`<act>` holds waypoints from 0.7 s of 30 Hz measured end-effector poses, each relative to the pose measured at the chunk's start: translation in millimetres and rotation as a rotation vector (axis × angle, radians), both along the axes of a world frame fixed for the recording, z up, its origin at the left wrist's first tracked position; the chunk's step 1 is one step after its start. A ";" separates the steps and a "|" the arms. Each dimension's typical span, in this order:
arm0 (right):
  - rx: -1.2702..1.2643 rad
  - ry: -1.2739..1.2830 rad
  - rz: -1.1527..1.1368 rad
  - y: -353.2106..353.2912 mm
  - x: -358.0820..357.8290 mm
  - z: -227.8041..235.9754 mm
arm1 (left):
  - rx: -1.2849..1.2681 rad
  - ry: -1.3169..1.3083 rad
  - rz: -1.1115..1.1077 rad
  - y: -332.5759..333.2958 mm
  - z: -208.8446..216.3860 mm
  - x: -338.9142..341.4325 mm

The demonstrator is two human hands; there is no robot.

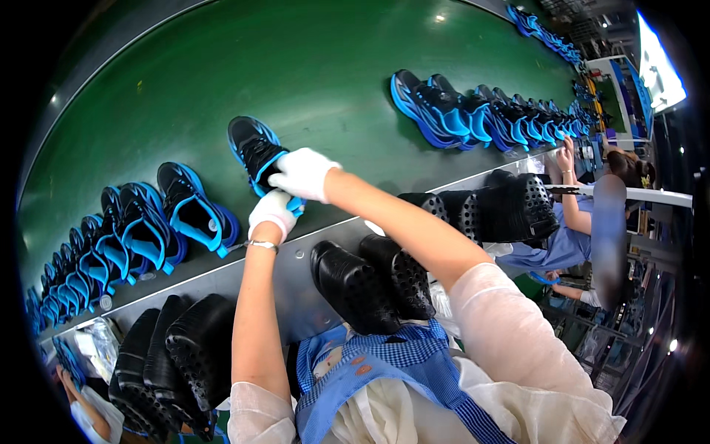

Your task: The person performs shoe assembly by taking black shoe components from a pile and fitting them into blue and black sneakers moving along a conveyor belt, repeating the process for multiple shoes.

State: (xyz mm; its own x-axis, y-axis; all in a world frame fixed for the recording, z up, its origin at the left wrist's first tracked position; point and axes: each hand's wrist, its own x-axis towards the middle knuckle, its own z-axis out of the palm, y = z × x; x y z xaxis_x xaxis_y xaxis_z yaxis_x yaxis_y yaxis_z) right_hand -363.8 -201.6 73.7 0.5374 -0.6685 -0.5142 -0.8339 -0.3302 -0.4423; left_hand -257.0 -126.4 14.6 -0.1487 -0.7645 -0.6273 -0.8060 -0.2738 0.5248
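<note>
A black and blue sneaker [255, 148] sits on the green belt in front of me, toe pointing away. My left hand [274, 213], in a white glove, is closed at the shoe's heel end, with a bit of bright blue showing by its fingers. Over the shoe's opening, my right hand [305, 174], also gloved in white, reaches in with its fingers bent onto the collar. The two hands nearly touch and hide most of the heel. Whatever is inside the shoe cannot be seen.
Matching sneakers line the belt [318, 66] in a left row [196, 211] and a right row [429, 111]. Black foot-shaped forms with dotted ends [377, 285] stand along the metal edge [299, 255] near my body. A co-worker's arm [573, 181] reaches in at right; another person [92, 414] is at lower left.
</note>
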 end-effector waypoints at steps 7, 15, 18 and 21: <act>-0.724 0.248 -0.782 -73.5 -215.8 51.1 | 0.130 0.108 0.194 1.7 -3.3 -1.4; -0.339 0.432 -0.875 -98.6 -343.5 -3.9 | -0.287 -0.058 -0.067 13.9 -14.1 -0.5; -0.237 0.296 -0.868 -93.1 -318.5 -12.0 | -0.317 -0.052 -0.053 14.8 -20.9 0.8; -0.141 0.329 -0.814 -89.5 -276.0 -16.1 | -0.272 -0.057 -0.001 16.6 -26.3 0.5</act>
State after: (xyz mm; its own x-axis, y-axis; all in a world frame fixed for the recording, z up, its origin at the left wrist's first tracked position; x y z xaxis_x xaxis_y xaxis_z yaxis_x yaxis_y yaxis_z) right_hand -639.8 -291.1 57.6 -0.2919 -0.8478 -0.4427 -0.9117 0.3866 -0.1392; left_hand -256.5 -109.8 -11.7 -0.1201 -0.9059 -0.4061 -0.8363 -0.1281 0.5331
